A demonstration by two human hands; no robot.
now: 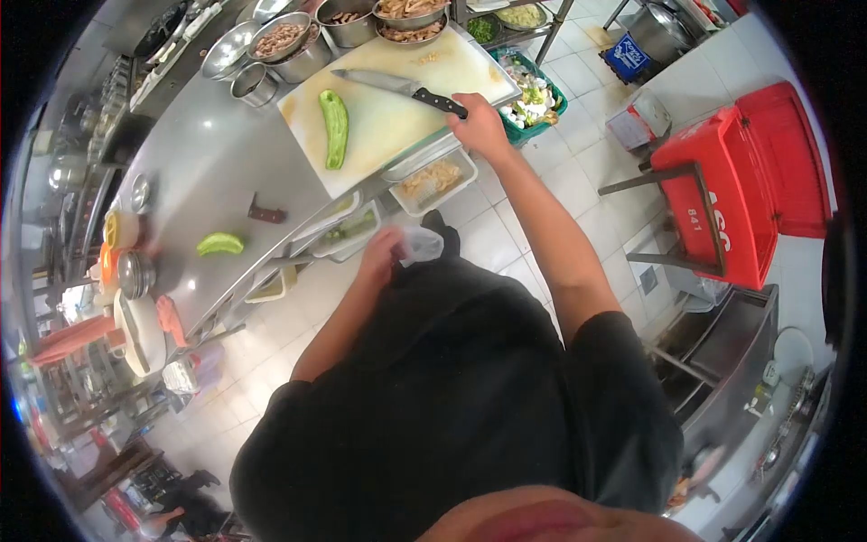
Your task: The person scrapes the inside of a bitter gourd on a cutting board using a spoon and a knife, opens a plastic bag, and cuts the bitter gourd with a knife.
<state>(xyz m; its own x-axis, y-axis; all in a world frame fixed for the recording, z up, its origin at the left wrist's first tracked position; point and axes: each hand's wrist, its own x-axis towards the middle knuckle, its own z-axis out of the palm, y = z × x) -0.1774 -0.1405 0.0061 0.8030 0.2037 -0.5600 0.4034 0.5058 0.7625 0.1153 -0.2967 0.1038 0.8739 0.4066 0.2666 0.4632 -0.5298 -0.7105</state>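
Observation:
My right hand is closed around the black handle of a kitchen knife, whose blade lies over the white cutting board. To the left of the knife, a long peeled green vegetable, like a cucumber, rests on the board. Near my waist, my left hand grips a clear plastic container, slightly blurred. A shorter curved green piece lies on the steel counter. Close to it is a small tool with a reddish-brown handle.
Metal bowls of chopped food stand behind the board. Food tubs sit below the counter edge. Beyond my right hand is a green basket of scraps. A red cooler stands at right. Another person shows at lower left.

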